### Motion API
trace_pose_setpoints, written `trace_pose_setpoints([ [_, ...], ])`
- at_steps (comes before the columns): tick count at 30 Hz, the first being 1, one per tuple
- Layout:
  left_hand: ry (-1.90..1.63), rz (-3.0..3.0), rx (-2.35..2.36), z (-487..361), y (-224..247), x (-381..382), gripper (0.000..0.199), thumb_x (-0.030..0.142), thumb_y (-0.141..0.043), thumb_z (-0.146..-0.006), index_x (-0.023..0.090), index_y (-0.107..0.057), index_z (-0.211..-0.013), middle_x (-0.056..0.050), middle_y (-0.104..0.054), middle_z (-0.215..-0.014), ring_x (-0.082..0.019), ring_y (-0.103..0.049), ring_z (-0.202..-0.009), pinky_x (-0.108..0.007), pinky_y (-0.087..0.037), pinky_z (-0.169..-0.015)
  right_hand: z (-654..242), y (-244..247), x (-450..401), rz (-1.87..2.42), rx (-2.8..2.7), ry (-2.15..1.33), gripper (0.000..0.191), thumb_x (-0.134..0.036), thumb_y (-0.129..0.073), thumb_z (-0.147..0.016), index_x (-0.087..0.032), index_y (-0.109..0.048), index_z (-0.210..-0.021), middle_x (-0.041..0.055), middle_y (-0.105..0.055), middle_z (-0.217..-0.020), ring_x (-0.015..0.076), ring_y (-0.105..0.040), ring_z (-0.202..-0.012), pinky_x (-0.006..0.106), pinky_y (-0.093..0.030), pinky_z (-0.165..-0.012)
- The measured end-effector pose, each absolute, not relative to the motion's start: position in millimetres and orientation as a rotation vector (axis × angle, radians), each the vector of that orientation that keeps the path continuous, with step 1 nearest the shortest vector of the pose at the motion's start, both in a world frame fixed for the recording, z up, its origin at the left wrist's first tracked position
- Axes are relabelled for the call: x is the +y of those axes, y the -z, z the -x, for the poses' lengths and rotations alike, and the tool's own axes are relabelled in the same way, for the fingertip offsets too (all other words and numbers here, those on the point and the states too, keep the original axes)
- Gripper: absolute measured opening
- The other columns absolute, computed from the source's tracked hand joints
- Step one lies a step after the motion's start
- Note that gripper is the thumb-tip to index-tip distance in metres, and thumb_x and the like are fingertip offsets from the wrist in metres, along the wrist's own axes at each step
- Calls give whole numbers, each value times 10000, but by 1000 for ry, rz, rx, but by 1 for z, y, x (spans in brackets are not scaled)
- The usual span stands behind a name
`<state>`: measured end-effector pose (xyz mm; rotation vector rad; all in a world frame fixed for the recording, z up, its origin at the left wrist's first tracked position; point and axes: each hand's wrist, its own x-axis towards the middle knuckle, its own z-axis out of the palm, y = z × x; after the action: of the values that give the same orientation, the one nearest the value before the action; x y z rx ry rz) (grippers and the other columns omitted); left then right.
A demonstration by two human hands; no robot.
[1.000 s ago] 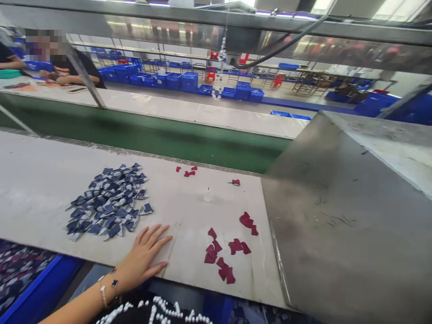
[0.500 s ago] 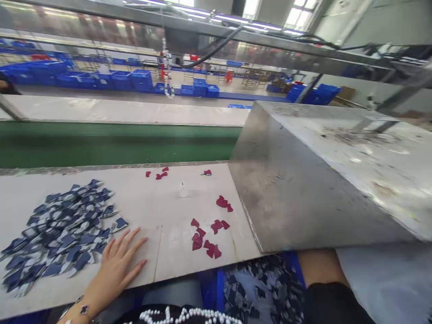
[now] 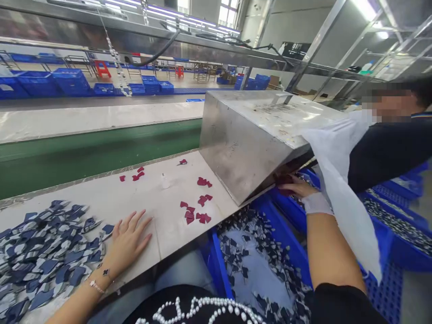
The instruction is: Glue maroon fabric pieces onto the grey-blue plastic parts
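Observation:
My left hand (image 3: pixel 130 240) lies flat and open on the white tabletop, fingers spread, at the right edge of a heap of small dark-blue and grey pieces (image 3: pixel 64 256). My right hand (image 3: pixel 300 185) reaches to the shadowed open end of a metal housing (image 3: pixel 246 148). Its fingers are bent around dark red pieces (image 3: pixel 282 181), partly hidden in the shade. Several small groups of flat dark red pieces (image 3: pixel 202 218) lie on the table to the right of my left hand. Beyond them stands a small clear bottle (image 3: pixel 164 181).
Below the table edge, a blue crate (image 3: pixel 216 252) holds many dark pieces on a pale sheet. Another person (image 3: pixel 391 148) in black is at the right, near a hanging white cloth (image 3: pixel 340 180). More blue crates stand there. A green belt (image 3: pixel 101 157) runs behind the table.
The view has swung right, showing the person and more crates. My right hand, hidden before behind the housing, now shows at its open end. My left hand stays flat on the table.

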<state>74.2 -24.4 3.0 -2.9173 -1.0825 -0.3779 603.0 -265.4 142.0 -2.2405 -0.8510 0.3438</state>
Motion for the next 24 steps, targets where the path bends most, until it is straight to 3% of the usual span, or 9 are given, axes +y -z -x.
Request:
trace_pose_setpoints([
  [8, 61, 2820, -1262, -70, -19, 20, 479, 319, -362, -993, 194, -508, -1432, -141, -393, -1581, -380, -290, -1482, -661, -97, -1174, -508, -83, -316, 2061, -760, -813, 182, -360, -586, -976, -210, -647, -1060, 44, -665, -982, 130, -635, -777, 293, -559, -709],
  [13, 54, 2706, -1396, -48, -14, 15, 522, 333, -295, -1016, 149, -443, -1482, -187, -411, -1558, -410, -316, -1464, -695, -81, -1159, -419, -62, -221, 1938, -991, -965, 272, -331, -648, -939, -152, -622, -1142, 62, -661, -1095, 190, -659, -933, 399, -568, -824],
  [19, 137, 2635, -1422, -23, -10, 6, 533, 244, -210, -1013, 184, -413, -1502, -125, -460, -1541, -332, -401, -1428, -655, -70, -1196, -370, -62, -64, 2001, -1218, -932, 353, -378, -626, -947, -149, -616, -1216, 74, -626, -1229, 249, -635, -1059, 434, -557, -886],
  [24, 99, 2636, -1428, -7, -13, 14, 555, 280, -197, -1000, 182, -421, -1498, -114, -450, -1550, -308, -409, -1427, -602, -165, -1207, -364, -75, -49, 2031, -1317, -813, 424, -383, -632, -940, -185, -572, -1311, 97, -544, -1383, 302, -570, -1195, 519, -493, -992],
])
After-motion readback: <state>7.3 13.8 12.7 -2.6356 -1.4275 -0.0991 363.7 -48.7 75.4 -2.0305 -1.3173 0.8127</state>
